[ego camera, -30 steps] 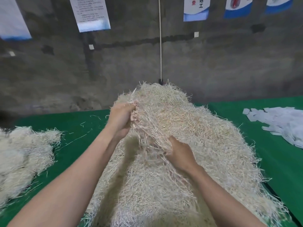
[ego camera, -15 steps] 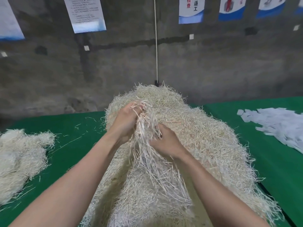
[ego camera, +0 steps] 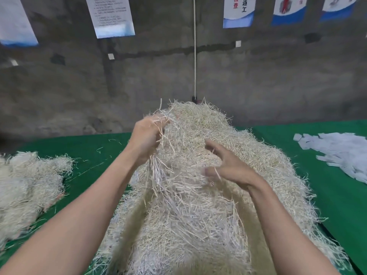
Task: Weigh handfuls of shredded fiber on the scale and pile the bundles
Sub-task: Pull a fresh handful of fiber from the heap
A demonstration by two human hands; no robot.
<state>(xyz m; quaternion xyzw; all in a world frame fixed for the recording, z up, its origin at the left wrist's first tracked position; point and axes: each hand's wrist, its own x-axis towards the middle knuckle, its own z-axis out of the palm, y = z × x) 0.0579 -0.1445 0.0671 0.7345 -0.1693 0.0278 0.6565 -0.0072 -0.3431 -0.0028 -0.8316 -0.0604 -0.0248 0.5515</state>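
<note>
A big heap of pale shredded fiber [ego camera: 248,155] covers the middle of the green table [ego camera: 89,147]. My left hand [ego camera: 146,139] is raised over the heap's upper left side and closed on a hanging handful of fiber strands [ego camera: 158,175] that trail down to the heap. My right hand [ego camera: 228,165] hovers over the heap a little lower and to the right, fingers spread, with only a stray strand or two on them. No scale shows in this view.
A lower pile of fiber bundles [ego camera: 25,187] lies at the left edge of the table. A spread of white paper slips [ego camera: 337,149] lies at the right. A bare concrete wall with hanging posters [ego camera: 111,16] and a vertical cord [ego camera: 194,56] stands behind.
My left hand has lifted its handful higher. My right hand let go of the strands it pinched, opened and moved off to the right.
</note>
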